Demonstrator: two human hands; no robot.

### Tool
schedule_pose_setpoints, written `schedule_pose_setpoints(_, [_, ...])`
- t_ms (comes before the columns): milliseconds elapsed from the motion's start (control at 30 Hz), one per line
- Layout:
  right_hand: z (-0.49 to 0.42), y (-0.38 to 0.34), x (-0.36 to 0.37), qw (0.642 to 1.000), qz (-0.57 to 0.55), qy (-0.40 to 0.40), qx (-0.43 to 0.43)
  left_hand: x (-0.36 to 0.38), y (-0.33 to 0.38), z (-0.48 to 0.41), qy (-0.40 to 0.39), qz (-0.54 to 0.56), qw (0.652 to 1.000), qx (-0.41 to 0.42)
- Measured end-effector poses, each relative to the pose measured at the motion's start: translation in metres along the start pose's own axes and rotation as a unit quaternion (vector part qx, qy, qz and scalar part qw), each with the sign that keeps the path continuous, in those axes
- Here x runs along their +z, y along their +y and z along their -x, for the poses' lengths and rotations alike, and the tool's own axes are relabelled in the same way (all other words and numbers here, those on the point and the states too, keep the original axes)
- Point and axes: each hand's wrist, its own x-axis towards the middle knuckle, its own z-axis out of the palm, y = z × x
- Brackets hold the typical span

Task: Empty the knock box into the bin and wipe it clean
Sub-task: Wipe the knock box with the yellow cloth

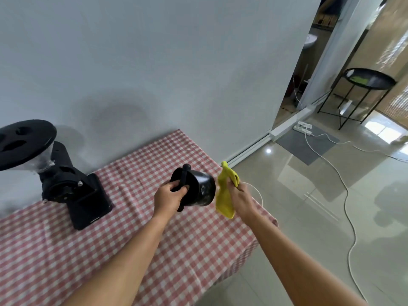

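Note:
A round black knock box (202,187) is held tipped on its side above the table, its open mouth and knock bar turned to the left. My left hand (169,196) grips it at the rim, fingers around the bar. Just to the right, my right hand (240,198) holds a yellow cloth (225,193), which hangs beside the box's base, close to it. I cannot tell whether cloth and box touch. No bin is in view.
The table carries a red-and-white checked cloth (110,250) and stands against a grey wall. A black coffee grinder (72,188) stands at the left. On the tiled floor at the right lie a white cable (346,195) and a power strip (303,127); a black side table (368,79) stands farther back.

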Motion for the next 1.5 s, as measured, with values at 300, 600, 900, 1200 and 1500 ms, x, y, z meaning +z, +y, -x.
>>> schedule_pose_setpoints(300, [0.029, 0.022, 0.019, 0.987, 0.063, -0.092, -0.114, -0.004, 0.018, -0.001, -0.012, 0.007, 1.0, 0.006])
schedule_pose_setpoints(600, [0.027, 0.012, 0.022, 0.966, 0.172, -0.077, -0.178, -0.003, 0.026, 0.012, -0.007, -0.098, 0.992, 0.081])
schedule_pose_setpoints(900, [0.032, 0.017, 0.021, 0.917, 0.295, -0.112, -0.242, -0.008, 0.032, 0.014, 0.02, -0.137, 0.982, 0.127])
schedule_pose_setpoints(1200, [0.03, 0.005, 0.017, 0.914, 0.255, -0.12, -0.292, -0.013, 0.04, 0.007, 0.027, -0.112, 0.981, 0.154])
schedule_pose_setpoints(1500, [0.021, -0.015, 0.017, 0.955, 0.167, -0.089, -0.228, -0.013, 0.042, 0.002, -0.017, -0.081, 0.982, 0.171])
